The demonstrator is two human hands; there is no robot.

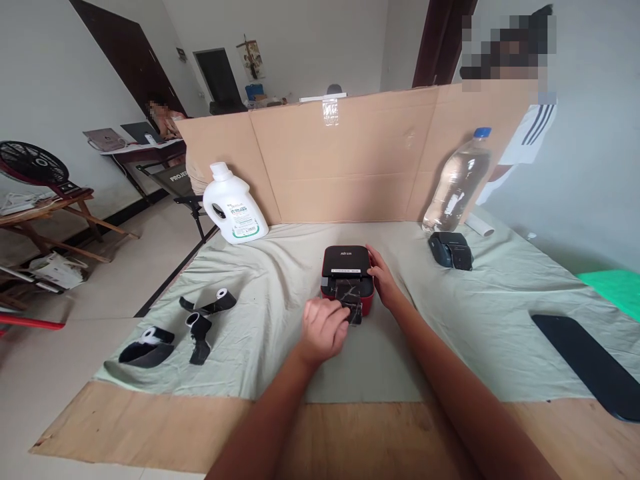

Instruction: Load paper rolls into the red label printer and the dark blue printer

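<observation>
A small black and red printer (347,263) sits in the middle of the pale green cloth (280,280). A dark strip of paper (353,308) hangs out of its front. My left hand (324,328) is closed in a pinch on that strip at the printer's front left. My right hand (383,277) rests against the printer's right side, fingers curled round its edge.
Three dark paper rolls (200,320) lie at the left of the cloth. A white jug (234,207), a clear water bottle (457,180) and a second small black device (451,250) stand before a cardboard screen (350,153). A black flat object (585,363) lies right. A person stands behind the screen.
</observation>
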